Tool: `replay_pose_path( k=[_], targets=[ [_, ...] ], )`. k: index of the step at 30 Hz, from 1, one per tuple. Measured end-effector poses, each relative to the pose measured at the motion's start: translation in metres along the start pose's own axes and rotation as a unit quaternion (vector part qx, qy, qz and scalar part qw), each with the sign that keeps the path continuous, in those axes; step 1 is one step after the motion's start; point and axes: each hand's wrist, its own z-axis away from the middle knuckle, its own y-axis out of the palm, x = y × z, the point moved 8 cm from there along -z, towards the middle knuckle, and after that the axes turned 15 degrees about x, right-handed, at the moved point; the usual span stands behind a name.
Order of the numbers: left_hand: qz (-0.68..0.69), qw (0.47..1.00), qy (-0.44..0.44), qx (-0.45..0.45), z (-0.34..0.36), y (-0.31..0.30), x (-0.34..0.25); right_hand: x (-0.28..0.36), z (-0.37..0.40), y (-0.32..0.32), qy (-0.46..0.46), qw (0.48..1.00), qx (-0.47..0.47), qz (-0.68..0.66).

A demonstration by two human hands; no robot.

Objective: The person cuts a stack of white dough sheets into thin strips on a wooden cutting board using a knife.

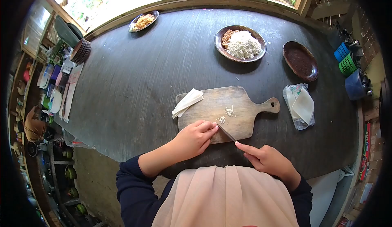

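Note:
My right hand [266, 158] grips a knife [227, 133], its index finger stretched along the top. The blade slants over the front of a wooden cutting board [241, 98], its tip beside my left fingertips. My left hand [196, 136] is closed and pressed down at the board's front edge; whatever lies under its fingers is hidden. Thin pale shreds [225, 116] lie in small heaps just beyond the blade. A stack of flat white strips [188, 103], like cut wrapper sheets, rests across the board's left corner.
A plate [218, 49] of white shreds and brown pieces stands beyond the board. Farther left is a small dish [133, 27] of golden shreds. To the right are a brown oval dish [300, 61] and a plastic packet [297, 106] with white sheets. Stacked plates [81, 51] sit far left.

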Motion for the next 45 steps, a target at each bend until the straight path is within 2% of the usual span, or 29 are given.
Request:
replay_pose_path(
  k=[24, 38, 45],
  targets=[
    [0.005, 1.0, -0.001, -0.005, -0.0004, -0.0013, 0.0004, 0.0053, 0.0004, -0.002, -0.018, 1.0, -0.007, -0.003],
    [0.0, 1.0, -0.002, -0.011, -0.001, -0.0031, -0.0011, -0.0019, -0.003, 0.0027, 0.015, 0.999, 0.005, -0.044],
    [-0.007, 1.0, 0.0, -0.007, -0.0024, -0.0028, -0.0014, 0.0016, -0.0068, 0.0024, 0.022, 0.999, -0.012, -0.02]
  ],
)
